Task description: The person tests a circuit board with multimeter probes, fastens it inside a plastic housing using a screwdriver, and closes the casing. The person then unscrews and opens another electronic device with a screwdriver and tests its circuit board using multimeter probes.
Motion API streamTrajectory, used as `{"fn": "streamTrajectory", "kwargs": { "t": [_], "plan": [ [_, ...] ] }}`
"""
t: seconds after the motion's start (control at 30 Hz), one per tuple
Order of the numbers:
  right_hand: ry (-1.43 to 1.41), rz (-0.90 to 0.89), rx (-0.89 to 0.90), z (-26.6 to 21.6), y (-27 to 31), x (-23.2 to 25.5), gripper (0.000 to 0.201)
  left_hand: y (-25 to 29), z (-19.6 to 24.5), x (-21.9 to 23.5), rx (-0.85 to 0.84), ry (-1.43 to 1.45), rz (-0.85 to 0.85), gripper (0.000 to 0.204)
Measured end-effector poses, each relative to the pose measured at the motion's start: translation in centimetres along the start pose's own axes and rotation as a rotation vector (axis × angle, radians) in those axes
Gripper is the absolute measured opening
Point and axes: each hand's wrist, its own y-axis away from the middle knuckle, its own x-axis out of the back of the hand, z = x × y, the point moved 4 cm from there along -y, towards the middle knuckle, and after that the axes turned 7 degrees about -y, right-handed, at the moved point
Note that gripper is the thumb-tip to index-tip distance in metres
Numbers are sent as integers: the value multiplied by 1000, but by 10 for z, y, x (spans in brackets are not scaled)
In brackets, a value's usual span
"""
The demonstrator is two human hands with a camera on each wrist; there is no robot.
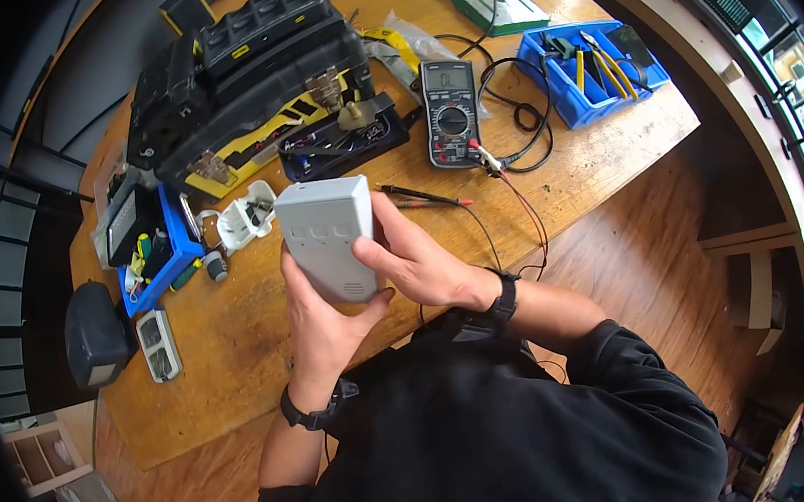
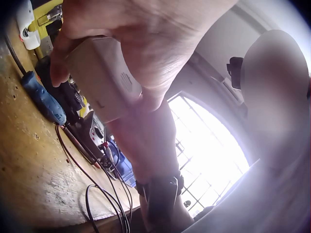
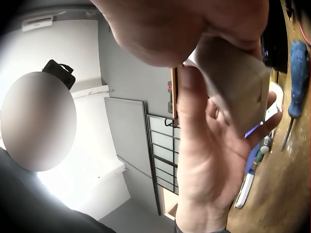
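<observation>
Both hands hold a light grey plastic box [image 1: 329,243] above the table, with three small marks across its face and a slotted speaker grille near its lower end. My left hand [image 1: 321,334] grips the lower left side, thumb at the bottom end. On the other side, my right hand [image 1: 422,261] has its thumb on the face and its fingers behind the edge. The left wrist view shows the grille end of the box [image 2: 104,77] between the hands. In the right wrist view a plain side of the box [image 3: 238,85] faces the camera.
A multimeter [image 1: 452,115] with leads lies ahead, near a blue bin [image 1: 592,112] of pliers. A black-and-yellow toolbox [image 1: 250,82] stands behind. A blue-handled screwdriver [image 2: 43,97] lies on the table. Another blue bin [image 1: 166,259] and a white-rimmed case [image 1: 158,345] sit left.
</observation>
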Motion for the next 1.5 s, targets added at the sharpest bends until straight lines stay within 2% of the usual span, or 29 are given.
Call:
{"fn": "streamTrajectory", "kwargs": {
  "t": [0.03,0.07,0.1,0.17,0.23,0.27,0.3,0.37,0.4,0.47,0.57,0.63,0.7,0.77,0.8,0.83,0.9,0.93,1.03,1.13,1.3,1.37,1.5],
  "plan": [
    [-70,-103,12,-2,-2,4,61,-2,1,-1,-8,-2,0,127],
    [-91,-175,-93,-6,-2,15,66,-3,-1,0,12,27,-3,124],
    [81,-189,-161,-23,-4,29,69,-4,-1,1,33,55,-8,121],
    [449,0,96,-44,-8,61,83,-4,2,2,0,9,6,117],
    [986,317,285,-60,-11,93,93,-5,-2,-3,-19,-17,3,117],
    [1169,446,326,-58,-15,105,100,-4,-4,-7,-18,-48,22,113],
    [1365,536,274,-48,-20,117,112,-7,-3,-10,-19,-54,26,113],
    [1482,572,78,-27,-31,128,123,-14,4,-19,-50,-152,-11,114],
    [1474,572,74,-23,-37,131,123,-20,8,-24,-71,-196,-11,113],
    [1359,553,-178,-10,-46,140,125,-34,13,-32,-82,-214,-26,112],
    [1316,451,-261,-17,-49,153,120,-56,24,-39,-90,-246,-55,110],
    [1147,502,-149,-27,-42,168,114,-71,30,-47,-75,-231,-165,111],
    [1115,608,73,-42,-30,178,112,-81,34,-53,-66,-255,-171,107],
    [1066,692,89,-60,-19,189,108,-96,46,-61,-67,-333,-214,101],
    [1035,728,104,-69,-14,193,105,-105,63,-63,-43,-413,-235,90],
    [1004,766,122,-79,-10,196,101,-115,73,-71,-44,-413,-235,90],
    [997,803,184,-92,-3,200,99,-132,82,-89,52,-543,-356,83],
    [994,810,197,-95,0,202,99,-136,79,-102,-49,-550,-267,78],
    [969,819,196,-100,10,203,100,-153,89,-130,6,-650,-340,82],
    [935,800,200,-97,14,205,101,-164,89,-154,-3,-678,-307,86],
    [891,781,191,-97,18,209,101,-166,103,-150,-19,-720,-262,90],
    [911,767,244,-96,22,207,101,-153,104,-134,22,-814,-327,92],
    [866,732,149,-93,17,204,103,-157,86,-147,-11,-817,-276,99]
  ]
}}
